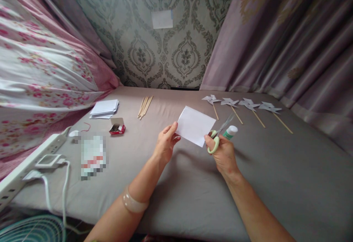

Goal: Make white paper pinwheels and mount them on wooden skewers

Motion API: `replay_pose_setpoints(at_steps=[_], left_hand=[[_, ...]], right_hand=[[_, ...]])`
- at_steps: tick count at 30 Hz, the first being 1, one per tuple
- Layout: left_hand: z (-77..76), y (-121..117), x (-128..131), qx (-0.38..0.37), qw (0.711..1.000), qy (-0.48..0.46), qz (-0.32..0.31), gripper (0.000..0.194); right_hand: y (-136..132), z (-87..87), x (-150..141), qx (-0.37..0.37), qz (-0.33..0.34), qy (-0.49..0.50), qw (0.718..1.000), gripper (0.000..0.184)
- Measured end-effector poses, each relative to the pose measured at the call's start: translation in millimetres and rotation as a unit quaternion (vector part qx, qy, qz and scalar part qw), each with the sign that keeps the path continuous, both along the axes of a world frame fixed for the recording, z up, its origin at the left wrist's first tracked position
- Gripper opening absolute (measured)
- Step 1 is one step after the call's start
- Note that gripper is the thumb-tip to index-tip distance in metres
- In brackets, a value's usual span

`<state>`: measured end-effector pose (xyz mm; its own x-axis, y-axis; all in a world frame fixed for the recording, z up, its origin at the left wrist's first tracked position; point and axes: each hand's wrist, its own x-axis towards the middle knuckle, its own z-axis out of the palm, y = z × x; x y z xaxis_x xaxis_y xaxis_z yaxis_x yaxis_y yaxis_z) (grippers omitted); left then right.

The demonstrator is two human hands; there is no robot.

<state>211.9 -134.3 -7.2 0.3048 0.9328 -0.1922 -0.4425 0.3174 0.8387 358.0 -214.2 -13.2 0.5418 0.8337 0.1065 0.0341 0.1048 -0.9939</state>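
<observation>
A sheet of white paper [196, 126] is tilted up above the grey cloth, its left edge pinched between the thumb and fingers of my left hand [166, 141]. My right hand [224, 154] is closed round a pair of scissors [213, 144] with pale green handles, its thumb close to the paper's right corner. The blades point up and away, apart from the sheet. Just beyond the right hand shows a glue stick [231, 132] with a white cap and green label; its lower part is hidden behind that hand.
Several paper pinwheels [248, 104] on sticks lie at the back right. Toward the back left are wooden sticks [145, 107], a stack of paper [104, 108] and a small red box [117, 129] of tiny metal pieces. A power strip [33, 161] with cables runs along the left edge.
</observation>
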Motion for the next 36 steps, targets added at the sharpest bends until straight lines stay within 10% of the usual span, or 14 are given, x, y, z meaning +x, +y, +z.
replay_pose_setpoints(at_steps=[9, 21, 36], left_hand=[[-9.7, -20.4, 14.6, 0.003, 0.996, 0.030, -0.081, 0.033], [-9.5, -20.4, 15.8, 0.038, 0.997, 0.063, -0.026, 0.027], [-3.3, 1.9, -1.4, 0.067, 0.994, 0.042, 0.075, 0.024]], right_hand=[[1.0, -4.1, -2.0, 0.042, -0.030, -0.002, 0.999, 0.030], [0.7, -3.5, -6.9, 0.012, -0.042, -0.023, 0.999, 0.034], [-11.1, 1.0, -13.9, -0.182, 0.283, -0.165, 0.927, 0.048]])
